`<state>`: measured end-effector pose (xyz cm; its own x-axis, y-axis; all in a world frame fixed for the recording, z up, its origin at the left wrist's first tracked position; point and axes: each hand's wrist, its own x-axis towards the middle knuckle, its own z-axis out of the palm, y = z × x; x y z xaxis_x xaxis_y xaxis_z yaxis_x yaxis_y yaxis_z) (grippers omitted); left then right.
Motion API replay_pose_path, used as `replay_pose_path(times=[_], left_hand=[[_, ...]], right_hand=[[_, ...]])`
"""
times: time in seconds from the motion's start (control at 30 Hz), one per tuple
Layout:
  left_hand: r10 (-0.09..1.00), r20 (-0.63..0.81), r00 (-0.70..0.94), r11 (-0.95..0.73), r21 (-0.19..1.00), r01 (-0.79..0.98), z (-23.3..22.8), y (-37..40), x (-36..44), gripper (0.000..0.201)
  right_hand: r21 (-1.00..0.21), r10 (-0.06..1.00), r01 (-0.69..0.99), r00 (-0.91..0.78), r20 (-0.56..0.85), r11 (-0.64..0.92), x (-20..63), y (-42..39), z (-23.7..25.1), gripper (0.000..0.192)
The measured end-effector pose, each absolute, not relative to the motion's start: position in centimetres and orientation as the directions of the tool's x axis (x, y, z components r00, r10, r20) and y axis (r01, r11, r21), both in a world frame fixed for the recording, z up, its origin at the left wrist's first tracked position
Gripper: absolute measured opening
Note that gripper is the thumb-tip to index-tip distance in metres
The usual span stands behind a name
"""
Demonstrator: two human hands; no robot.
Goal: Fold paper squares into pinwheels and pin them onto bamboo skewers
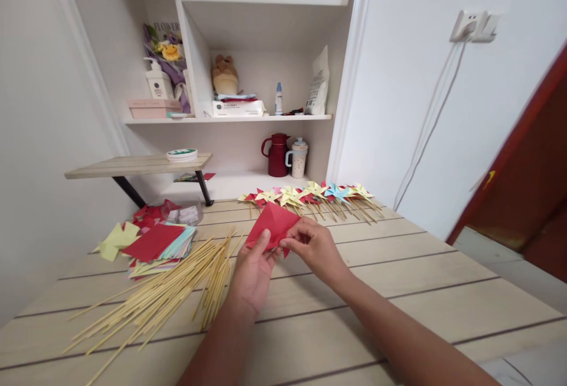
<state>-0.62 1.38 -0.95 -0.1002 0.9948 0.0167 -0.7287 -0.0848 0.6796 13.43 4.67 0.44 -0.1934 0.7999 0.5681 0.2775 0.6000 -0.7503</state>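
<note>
Red paper (275, 223) up off the table (420, 291), between both hands in the head view, creased, with one corner tipped away from the fingers and a small pointed bit hanging just below the right fingertips. Left hand (254, 268) palm up, pinching the paper, thumb on the upper face and fingers curled underneath. Right hand (316, 250) pinching the near right edge between thumb and forefinger, other fingers bent in. Both hands close together, just above the boards.

Just to the left of the left hand, a loose spread of thin sticks (163, 297), with more sticks fanned out right beside the wrist. Farther left and a little beyond, a pile of coloured paper (155, 243), red on top, with pale yellow cut paper (117, 241) at the far side of the pile. Past that pile, a clear plastic box (190, 213) beside crumpled red paper, near a small wooden stand (133, 164) with a round tin (181, 155) on top.

Straight beyond both hands and on past the right one, a row of paper pinwheels (292, 195) in yellow, red and blue, sticks pointing back toward the right hand. Farther beyond, side by side, a dark red jug (278, 155) and a pale lidded cup (299, 158). High to the right of the right hand, a wall socket (465, 25) with a cord (443, 87) hanging down.
</note>
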Motion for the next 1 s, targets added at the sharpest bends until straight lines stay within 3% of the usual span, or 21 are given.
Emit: replay_pose_path(times=[0.37,0.73,0.9,1.0], left_hand=[[0.995,0.098,-0.031,-0.094,0.752,-0.653,-0.6,0.8,-0.2,0.026],[0.99,0.046,-0.136,-0.118,0.8,-0.589,-1.4,1.3,-0.3,0.027],[0.979,0.001,-0.206,-0.125,0.795,-0.594,-1.3,1.5,-0.5,0.029],[0.973,-0.039,-0.229,-0.105,0.806,-0.582,-1.4,1.4,-0.6,0.029]], right_hand=[[-0.743,0.803,0.313,-0.155,0.575,0.592,13.7,4.6,0.7,0.023],[-0.754,0.818,0.32,-0.167,0.551,0.574,13.5,4.6,0.5,0.022],[-0.722,0.779,0.313,-0.114,0.617,0.618,14.2,4.9,0.8,0.008],[-0.681,0.728,0.337,-0.02,0.685,0.65,15.3,5.3,1.5,0.023]])
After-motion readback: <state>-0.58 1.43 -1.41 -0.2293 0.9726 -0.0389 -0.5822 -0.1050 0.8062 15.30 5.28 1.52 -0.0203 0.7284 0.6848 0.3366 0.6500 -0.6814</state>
